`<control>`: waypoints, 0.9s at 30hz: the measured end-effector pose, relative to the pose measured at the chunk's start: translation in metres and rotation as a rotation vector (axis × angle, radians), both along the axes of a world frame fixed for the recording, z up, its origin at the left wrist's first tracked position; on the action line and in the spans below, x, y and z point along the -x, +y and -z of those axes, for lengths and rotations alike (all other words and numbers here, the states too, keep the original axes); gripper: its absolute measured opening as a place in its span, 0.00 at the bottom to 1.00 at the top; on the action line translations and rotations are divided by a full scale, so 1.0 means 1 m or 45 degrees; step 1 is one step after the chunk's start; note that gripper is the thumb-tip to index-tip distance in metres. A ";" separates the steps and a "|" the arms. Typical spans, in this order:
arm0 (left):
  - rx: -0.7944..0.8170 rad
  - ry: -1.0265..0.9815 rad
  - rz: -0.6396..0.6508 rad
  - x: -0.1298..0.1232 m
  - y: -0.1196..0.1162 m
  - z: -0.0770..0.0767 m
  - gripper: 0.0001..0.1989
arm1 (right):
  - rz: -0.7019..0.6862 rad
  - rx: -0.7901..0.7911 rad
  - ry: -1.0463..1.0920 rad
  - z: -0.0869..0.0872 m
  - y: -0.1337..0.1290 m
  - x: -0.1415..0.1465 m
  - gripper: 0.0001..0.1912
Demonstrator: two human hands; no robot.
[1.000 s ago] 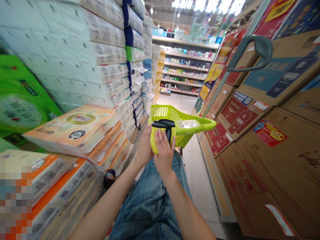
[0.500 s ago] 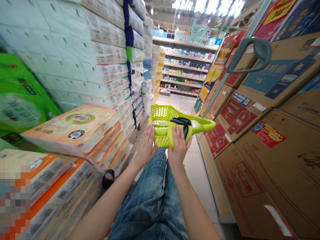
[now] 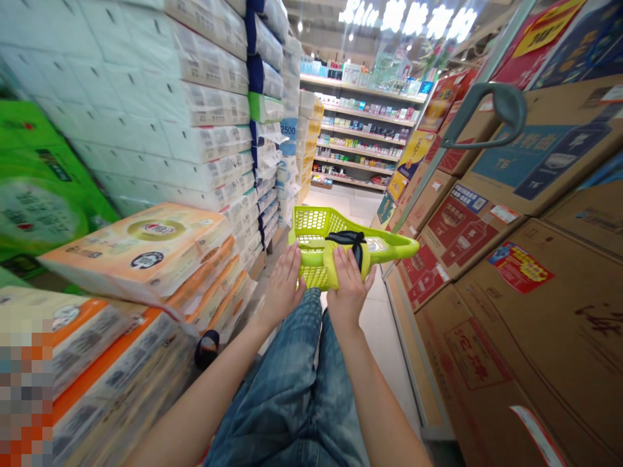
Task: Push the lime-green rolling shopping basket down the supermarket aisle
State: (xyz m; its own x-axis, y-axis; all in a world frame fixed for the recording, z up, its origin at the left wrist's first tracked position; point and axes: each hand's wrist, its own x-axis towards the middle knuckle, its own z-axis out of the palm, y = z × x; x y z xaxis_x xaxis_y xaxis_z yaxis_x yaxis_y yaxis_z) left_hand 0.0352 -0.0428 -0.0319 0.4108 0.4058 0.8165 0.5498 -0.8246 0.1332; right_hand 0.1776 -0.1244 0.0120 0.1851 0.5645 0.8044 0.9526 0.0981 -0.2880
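Note:
A lime-green plastic basket (image 3: 316,220) with perforated sides and a long handle pointing right rests in front of my knees. My right hand (image 3: 346,279) presses a yellow cloth (image 3: 331,263) with black trim against the basket's near side and rim. Its fingers lie over the cloth. At the basket's left end, my left hand (image 3: 286,279) touches the near corner with fingers stretched out and nothing held in them. The basket's inside is partly visible through its open top.
Stacked tissue packs (image 3: 204,104) rise at left, with orange packs (image 3: 146,246) lower down. Cartons (image 3: 506,311) line the right side behind a rail with a grey handle (image 3: 511,113). Stocked shelves (image 3: 360,133) stand at the aisle's far end.
The yellow cloth and my right hand have slid slightly left along the basket. The view has shifted a little; my left hand stays at the corner.

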 end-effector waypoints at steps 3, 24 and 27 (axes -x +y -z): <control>-0.014 -0.018 -0.002 0.001 0.001 0.003 0.38 | -0.115 0.049 -0.005 -0.004 0.002 0.026 0.33; -0.006 -0.029 0.004 0.004 0.000 0.001 0.37 | -0.167 0.105 -0.056 -0.005 0.004 0.044 0.36; 0.001 -0.003 -0.018 0.005 0.000 0.001 0.37 | -0.174 0.125 -0.131 -0.003 0.000 0.033 0.37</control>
